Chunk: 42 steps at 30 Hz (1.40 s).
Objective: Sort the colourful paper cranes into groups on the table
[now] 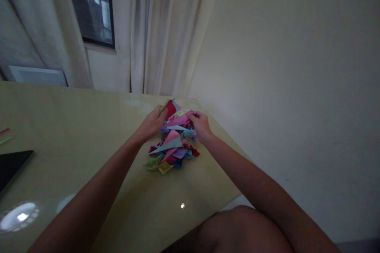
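Note:
A heap of colourful folded paper lies near the far right corner of the table, with paper planes in pink and light blue among smaller folded pieces. My left hand is closed at the heap's far left side, gripping a red folded paper. On the other side, my right hand pinches the end of a pink paper plane between thumb and fingers. A light blue paper plane rests on top of the near part. Green and yellow folded pieces lie at the near edge.
The glossy table reaches to curtains at the back, and a wall rises along the right. A dark flat object lies at the left edge, with thin pink and green strips behind it. My knee is below the front edge.

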### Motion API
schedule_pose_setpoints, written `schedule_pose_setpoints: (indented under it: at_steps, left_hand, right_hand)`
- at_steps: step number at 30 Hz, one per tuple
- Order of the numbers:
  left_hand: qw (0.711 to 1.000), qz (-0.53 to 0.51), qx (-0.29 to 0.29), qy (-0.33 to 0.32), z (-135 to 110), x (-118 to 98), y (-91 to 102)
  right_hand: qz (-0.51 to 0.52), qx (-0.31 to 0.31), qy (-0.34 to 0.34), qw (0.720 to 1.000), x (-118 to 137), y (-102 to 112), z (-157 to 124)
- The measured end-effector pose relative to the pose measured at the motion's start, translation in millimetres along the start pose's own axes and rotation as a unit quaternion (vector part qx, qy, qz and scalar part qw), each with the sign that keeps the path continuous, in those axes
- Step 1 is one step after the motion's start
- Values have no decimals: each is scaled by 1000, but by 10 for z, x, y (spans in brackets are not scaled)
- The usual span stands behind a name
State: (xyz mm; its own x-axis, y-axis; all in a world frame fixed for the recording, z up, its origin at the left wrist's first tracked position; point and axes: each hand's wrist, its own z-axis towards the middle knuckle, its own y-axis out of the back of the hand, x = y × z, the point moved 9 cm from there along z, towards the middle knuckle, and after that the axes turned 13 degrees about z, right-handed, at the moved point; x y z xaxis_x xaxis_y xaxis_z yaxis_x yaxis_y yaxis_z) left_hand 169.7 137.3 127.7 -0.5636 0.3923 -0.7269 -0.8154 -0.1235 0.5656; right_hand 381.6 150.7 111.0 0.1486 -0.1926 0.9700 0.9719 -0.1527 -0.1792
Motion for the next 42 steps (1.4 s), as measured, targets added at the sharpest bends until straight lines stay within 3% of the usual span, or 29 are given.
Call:
schedule_pose_setpoints:
  at_steps: [4, 6, 11, 14, 19, 25, 30, 36, 42]
  left_hand:
    - [999, 25, -19, 37, 22, 169, 61]
    - [999, 21, -33, 37, 30, 211, 57]
    - [997, -71, 3, -6, 20, 96, -148]
    - [996, -87, 21, -16, 9, 38, -218]
    - [997, -67, -16, 18, 39, 219, -45]
    - [994, -76, -14, 76, 67, 507, 69]
    - [996, -33, 27, 73, 51, 504, -19]
    - [998, 11, 19, 52, 62, 523, -11]
    - [994, 80, 42, 61, 6, 698, -18]
  right_hand:
    - [6, -98, 23, 995, 35, 266, 69]
    - [-1, -96, 17, 995, 7, 252, 35]
    - [-17, 80, -27, 996, -129, -211, -105]
    - [-41, 117, 0, 992, -96, -330, -112]
    - [-75, 57, 49, 994, 55, -130, 34]
    - [-69, 9, 65, 995, 192, 101, 143]
    - [-42, 15, 36, 998, 159, 150, 201]
    - [-60, -7, 52, 997, 204, 283, 398]
    - [-225, 7, 54, 973, 211, 382, 839]
